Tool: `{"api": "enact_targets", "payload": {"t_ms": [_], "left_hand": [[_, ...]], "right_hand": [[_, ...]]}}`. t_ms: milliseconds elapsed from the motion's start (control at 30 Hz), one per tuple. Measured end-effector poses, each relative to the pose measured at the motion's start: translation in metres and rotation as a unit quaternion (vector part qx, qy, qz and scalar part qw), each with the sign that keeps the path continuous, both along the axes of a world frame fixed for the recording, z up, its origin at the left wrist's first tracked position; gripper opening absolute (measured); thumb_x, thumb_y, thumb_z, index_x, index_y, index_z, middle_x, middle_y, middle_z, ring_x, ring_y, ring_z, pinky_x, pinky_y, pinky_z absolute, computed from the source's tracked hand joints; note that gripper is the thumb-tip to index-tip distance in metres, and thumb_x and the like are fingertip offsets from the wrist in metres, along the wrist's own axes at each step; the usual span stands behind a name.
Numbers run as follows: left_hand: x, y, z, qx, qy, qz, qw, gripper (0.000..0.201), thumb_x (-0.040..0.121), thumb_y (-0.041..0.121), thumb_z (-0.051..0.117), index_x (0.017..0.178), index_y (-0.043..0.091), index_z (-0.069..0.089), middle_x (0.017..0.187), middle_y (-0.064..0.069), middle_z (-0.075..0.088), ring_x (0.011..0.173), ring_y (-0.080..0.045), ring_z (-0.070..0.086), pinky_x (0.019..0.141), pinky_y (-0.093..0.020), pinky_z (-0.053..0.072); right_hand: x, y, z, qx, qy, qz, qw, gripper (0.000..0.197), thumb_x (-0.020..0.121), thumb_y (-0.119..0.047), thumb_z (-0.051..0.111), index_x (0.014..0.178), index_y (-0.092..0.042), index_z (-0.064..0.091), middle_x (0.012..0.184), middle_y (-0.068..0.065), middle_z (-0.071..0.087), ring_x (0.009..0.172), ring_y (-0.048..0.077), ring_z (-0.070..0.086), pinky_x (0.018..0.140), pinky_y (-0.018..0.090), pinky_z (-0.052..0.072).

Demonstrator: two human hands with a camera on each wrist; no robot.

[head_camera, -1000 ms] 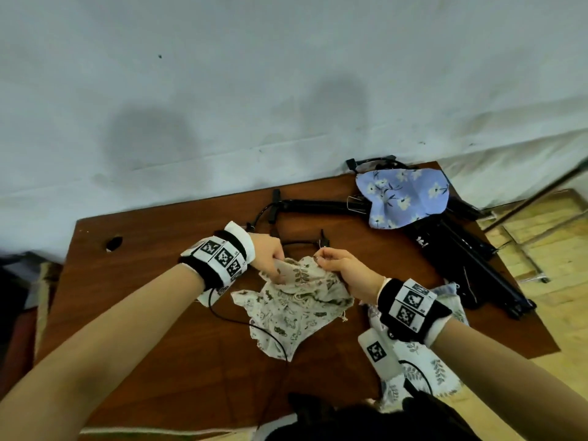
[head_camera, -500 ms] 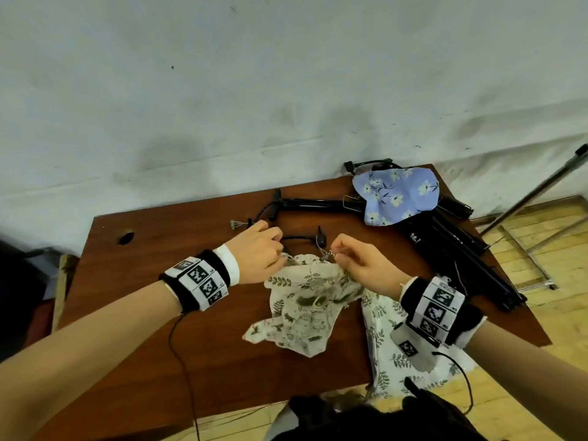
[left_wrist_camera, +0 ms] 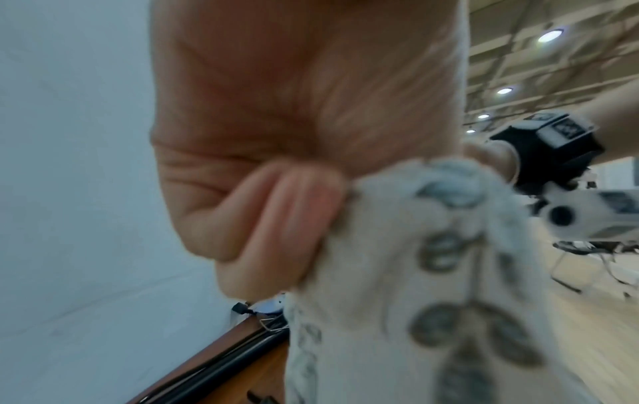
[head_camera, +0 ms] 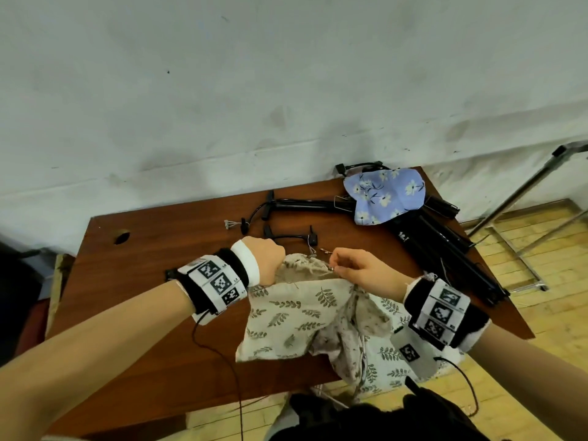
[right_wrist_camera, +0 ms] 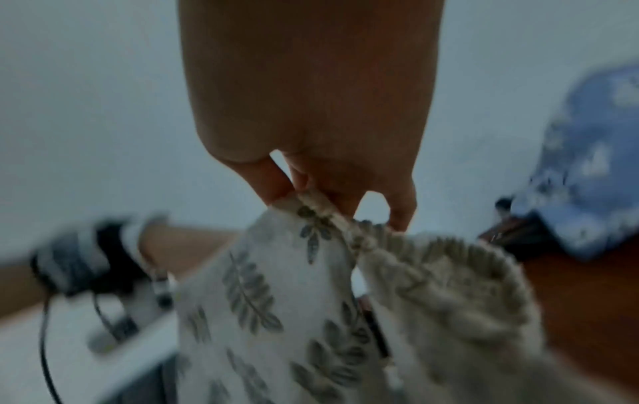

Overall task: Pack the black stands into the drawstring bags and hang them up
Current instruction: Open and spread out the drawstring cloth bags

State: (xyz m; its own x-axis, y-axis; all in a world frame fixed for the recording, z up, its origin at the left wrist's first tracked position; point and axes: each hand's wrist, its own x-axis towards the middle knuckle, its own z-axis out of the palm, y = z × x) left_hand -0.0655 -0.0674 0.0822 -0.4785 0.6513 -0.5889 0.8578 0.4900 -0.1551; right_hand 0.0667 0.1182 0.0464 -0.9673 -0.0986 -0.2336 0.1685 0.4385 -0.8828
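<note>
A cream drawstring bag with a leaf print (head_camera: 296,316) hangs lifted over the brown table (head_camera: 152,313). My left hand (head_camera: 269,261) grips the left side of its gathered mouth, with the fingers curled into the cloth (left_wrist_camera: 397,246). My right hand (head_camera: 353,268) pinches the right side of the mouth (right_wrist_camera: 321,216). Black folded stands (head_camera: 445,249) lie at the table's back right, one long black bar (head_camera: 305,204) reaching left. A blue flowered bag (head_camera: 386,194) lies on top of them.
More leaf-print cloth (head_camera: 385,358) hangs over the table's front right edge. Short black cables (head_camera: 286,237) lie behind my hands. A round hole (head_camera: 122,237) is in the table's left. A white wall stands behind. A metal rack (head_camera: 515,211) stands on the floor at right.
Both hands have lifted the leaf-print bag off the table by its mouth and stretched it wider, so the cloth now hangs down towards me.
</note>
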Motion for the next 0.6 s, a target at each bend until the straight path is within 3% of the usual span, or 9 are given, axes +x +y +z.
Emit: {"api": "enact_targets", "payload": {"t_ms": [67,100,167,233,300,367,400,500,600], "left_hand": [[0.011,0.007,-0.003,0.015,0.049,-0.027,0.998,0.026,0.088,0.024,0.049,0.065,0.017,0.043,0.061,0.003,0.044,0.051,-0.018,0.042,0.058,-0.028,0.039],[0.015,0.012,-0.007,0.019,0.059,-0.028,0.998,0.024,0.090,0.029,0.048,0.069,0.018,0.047,0.065,0.004,0.048,0.057,-0.019,0.047,0.060,-0.029,0.040],[0.018,0.019,-0.022,-0.005,0.061,-0.005,0.998,0.020,0.093,0.038,0.048,0.100,0.021,0.057,0.094,-0.002,0.058,0.091,-0.025,0.055,0.069,-0.032,0.041],[0.019,0.023,-0.038,-0.035,0.076,0.013,0.996,0.041,0.093,0.037,0.051,0.130,0.021,0.047,0.132,-0.009,0.045,0.125,-0.029,0.038,0.086,-0.035,0.041],[0.021,0.026,-0.044,-0.022,0.083,-0.005,0.996,0.052,0.092,0.035,0.053,0.139,0.016,0.040,0.149,-0.012,0.026,0.138,-0.030,0.022,0.103,-0.040,0.034],[0.023,0.027,-0.042,0.018,0.039,0.000,0.999,0.055,0.090,0.034,0.056,0.138,0.012,0.040,0.150,-0.010,0.023,0.137,-0.028,0.026,0.104,-0.042,0.036],[0.021,0.027,-0.042,0.038,0.000,0.014,0.999,0.051,0.088,0.034,0.058,0.132,0.012,0.045,0.145,-0.009,0.029,0.130,-0.028,0.037,0.097,-0.041,0.042],[0.022,0.024,-0.039,0.066,-0.080,0.027,0.994,0.037,0.081,0.044,0.066,0.101,0.016,0.053,0.120,-0.006,0.040,0.103,-0.025,0.055,0.081,-0.041,0.052],[0.027,0.022,-0.037,0.080,-0.125,0.039,0.988,0.058,0.077,0.041,0.069,0.119,0.010,0.046,0.123,-0.010,0.036,0.104,-0.032,0.055,0.086,-0.042,0.050]], "right_hand": [[0.000,0.006,-0.016,0.142,0.001,0.024,0.990,0.012,0.098,-0.015,0.046,0.088,-0.020,0.048,0.071,-0.009,0.056,0.059,0.007,0.045,0.062,0.024,0.041],[0.000,0.007,-0.024,0.198,-0.002,0.046,0.979,0.009,0.098,-0.017,0.045,0.090,-0.022,0.047,0.075,-0.003,0.059,0.062,0.011,0.049,0.064,0.030,0.043],[-0.002,0.005,-0.035,0.307,-0.008,0.101,0.946,0.005,0.097,-0.022,0.041,0.098,-0.026,0.043,0.077,0.001,0.062,0.068,0.020,0.056,0.072,0.036,0.043],[-0.003,0.002,-0.042,0.380,0.004,0.130,0.916,0.006,0.096,-0.024,0.039,0.101,-0.027,0.040,0.074,-0.002,0.063,0.071,0.023,0.058,0.083,0.037,0.040],[-0.003,-0.001,-0.043,0.427,0.029,0.143,0.892,0.008,0.093,-0.021,0.041,0.097,-0.026,0.036,0.070,-0.005,0.060,0.067,0.021,0.056,0.091,0.039,0.036],[0.000,-0.005,-0.042,0.468,0.040,0.165,0.867,0.012,0.091,-0.016,0.042,0.100,-0.024,0.040,0.071,-0.008,0.055,0.066,0.018,0.052,0.092,0.036,0.034],[0.002,-0.007,-0.038,0.479,0.032,0.168,0.861,0.014,0.090,-0.014,0.042,0.102,-0.022,0.044,0.075,-0.008,0.053,0.066,0.017,0.050,0.092,0.034,0.036],[0.007,-0.013,-0.030,0.466,0.003,0.155,0.871,0.014,0.088,-0.010,0.045,0.100,-0.017,0.048,0.082,-0.005,0.050,0.068,0.017,0.047,0.088,0.035,0.049],[0.008,-0.025,-0.017,0.445,0.028,0.140,0.884,0.014,0.083,-0.008,0.047,0.093,-0.017,0.049,0.089,-0.002,0.057,0.079,0.017,0.047,0.080,0.031,0.046]]}}
